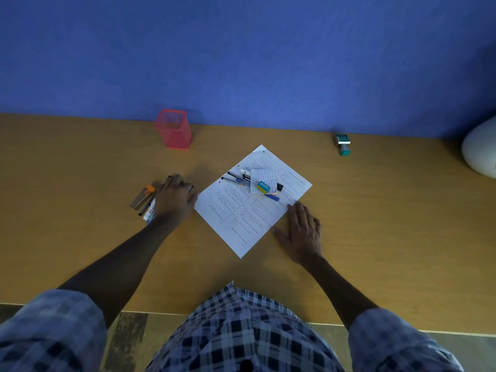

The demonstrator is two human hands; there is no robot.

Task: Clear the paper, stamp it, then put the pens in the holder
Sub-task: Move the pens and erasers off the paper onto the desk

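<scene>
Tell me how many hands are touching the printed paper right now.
1. The right hand lies flat at the paper's right edge; the left hand is off it, on the pile of pens beside it.

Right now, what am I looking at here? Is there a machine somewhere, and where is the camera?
There is no machine: a person works with two bare hands. The single picture comes from a wide-angle camera worn on the head, looking forward and down, so you see the checked shirt and both arms.

On the wooden table lies a printed paper, with pens, a small notepaper and an eraser box lying on it. A pink mesh pen holder stands at the back left, a teal stamp at the back right.

The left hand rests over markers and pens beside the paper; whether it grips any is unclear. The right hand lies flat at the paper's edge and holds nothing.
</scene>
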